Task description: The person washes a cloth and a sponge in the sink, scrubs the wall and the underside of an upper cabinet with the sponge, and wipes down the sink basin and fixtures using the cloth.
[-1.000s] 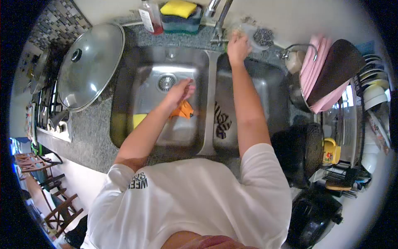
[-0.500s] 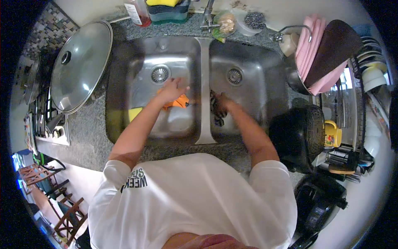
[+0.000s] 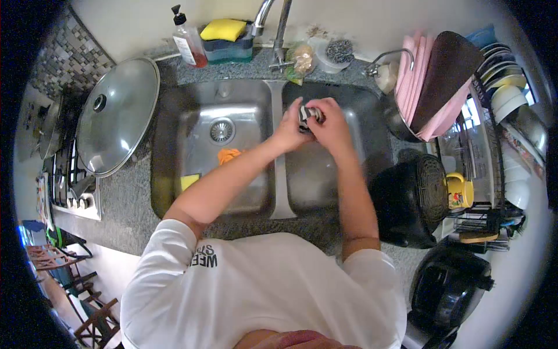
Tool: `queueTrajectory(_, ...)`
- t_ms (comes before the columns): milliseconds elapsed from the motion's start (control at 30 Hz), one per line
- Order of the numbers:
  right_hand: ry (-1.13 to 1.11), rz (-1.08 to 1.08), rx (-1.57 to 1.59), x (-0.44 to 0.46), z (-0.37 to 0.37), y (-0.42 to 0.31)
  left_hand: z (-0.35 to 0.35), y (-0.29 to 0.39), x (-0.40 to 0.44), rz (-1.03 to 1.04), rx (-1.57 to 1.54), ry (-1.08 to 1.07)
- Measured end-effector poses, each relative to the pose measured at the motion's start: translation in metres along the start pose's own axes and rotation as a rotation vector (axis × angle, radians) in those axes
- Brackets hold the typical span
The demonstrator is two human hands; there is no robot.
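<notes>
Above the right sink basin point(image 3: 314, 180), both hands hold a bunched black-and-white striped cloth point(image 3: 304, 119). My left hand point(image 3: 290, 131) closes on its left side, and my right hand point(image 3: 331, 125) pinches it from the right with bent fingers. The two hands nearly touch, and most of the cloth is hidden between them. In the left basin point(image 3: 247, 192), an orange cloth point(image 3: 229, 155) lies below the drain, partly beside my left forearm. A yellow piece point(image 3: 189, 181) sits at that basin's lower left.
Behind the sink stand a soap bottle point(image 3: 188, 43), a yellow sponge point(image 3: 223, 29) on a caddy, and the faucet point(image 3: 279, 41). A large glass lid point(image 3: 119, 116) leans at left. A black appliance point(image 3: 407, 198), yellow mug point(image 3: 460, 192) and dish rack are at right.
My right hand has lifted the striped cloth from the right basin. My left hand has left the orange cloth and moved right to the striped one. The camera view has shifted slightly.
</notes>
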State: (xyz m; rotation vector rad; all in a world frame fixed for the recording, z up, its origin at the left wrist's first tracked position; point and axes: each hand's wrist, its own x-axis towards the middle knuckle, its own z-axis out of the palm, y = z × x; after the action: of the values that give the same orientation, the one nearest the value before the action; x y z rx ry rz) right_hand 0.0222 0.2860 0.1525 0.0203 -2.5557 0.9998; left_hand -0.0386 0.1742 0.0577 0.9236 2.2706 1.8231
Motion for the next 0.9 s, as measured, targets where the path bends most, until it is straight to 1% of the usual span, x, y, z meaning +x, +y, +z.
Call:
queueTrajectory(100,0.222,0.147,0.507,-0.002,0.005,0.001,-0.006,0.037,0.014,-0.155,-0.143,0.032)
queueTrajectory(133,0.301,0.176,0.563,-0.004,0.012,0.013,-0.01,0.054,0.017,-0.257,-0.19,-0.001)
queueTrajectory(200,0.454,0.237,0.677,-0.01,0.032,0.039,-0.013,0.072,0.016,-0.221,-0.265,0.053)
queueTrajectory(233,0.493,0.326,0.953,-0.009,0.033,0.032,-0.012,0.076,0.016,-0.202,-0.3,0.083)
queueTrajectory(267,0.525,0.419,1.229,-0.011,0.035,0.019,-0.005,0.069,0.02,-0.084,-0.268,0.196)
queueTrajectory(300,0.551,0.513,1.504,-0.012,0.037,0.006,-0.003,0.061,0.017,-0.004,-0.171,0.177)
queueTrajectory(333,0.57,0.644,1.505,-0.012,0.039,-0.004,-0.007,0.067,0.015,0.08,-0.073,0.159)
queueTrajectory(367,0.582,0.648,1.575,-0.014,0.039,-0.008,-0.011,0.071,0.016,0.167,0.025,0.14)
queueTrajectory(400,0.593,0.653,1.646,-0.016,0.04,-0.012,-0.014,0.069,0.016,0.295,0.021,0.038)
queueTrajectory(433,0.599,0.658,1.716,-0.016,0.041,-0.015,-0.018,0.072,0.013,0.266,0.166,0.002)
queueTrajectory(467,0.504,0.688,1.832,-0.018,0.041,0.004,-0.022,0.077,0.006,0.233,0.31,-0.029)
queueTrajectory(500,0.505,0.671,1.64,-0.019,0.045,0.02,-0.026,0.079,0.0,0.195,0.454,-0.059)
queueTrajectory(533,0.504,0.652,1.449,-0.018,0.046,0.027,-0.028,0.076,-0.004,0.099,0.508,-0.105)
queueTrajectory(567,0.499,0.63,1.259,-0.015,0.046,0.024,-0.023,0.06,-0.007,-0.121,0.234,-0.147)
queueTrajectory(600,0.545,0.591,1.086,-0.012,0.049,0.017,-0.013,0.034,-0.008,-0.332,-0.046,-0.175)
queueTrajectory(667,0.589,0.375,0.629,-0.012,0.063,0.017,-0.004,0.029,-0.008,-0.59,-0.693,-0.129)
queueTrajectory(700,0.607,0.265,0.406,-0.015,0.075,0.02,-0.003,0.025,-0.007,-0.636,-0.893,-0.073)
queueTrajectory(733,0.666,0.252,0.291,-0.014,0.082,0.017,-0.005,0.022,-0.005,-0.674,-1.093,-0.019)
queueTrajectory(767,0.675,0.365,0.46,-0.015,0.086,0.016,-0.005,0.02,-0.003,-0.703,-1.296,0.034)
queueTrajectory(800,0.679,0.482,0.625,-0.018,0.086,0.014,-0.004,0.018,-0.003,-0.658,-1.233,0.161)
queueTrajectory(833,0.681,0.602,0.788,-0.015,0.08,0.002,-0.004,0.024,-0.001,-0.584,-1.013,0.225)
queueTrajectory(867,0.668,0.648,0.926,-0.011,0.074,-0.009,-0.004,0.033,0.001,-0.512,-0.791,0.28)
queueTrajectory(900,0.666,0.684,1.085,-0.009,0.076,-0.002,-0.004,0.043,0.002,-0.44,-0.57,0.327)
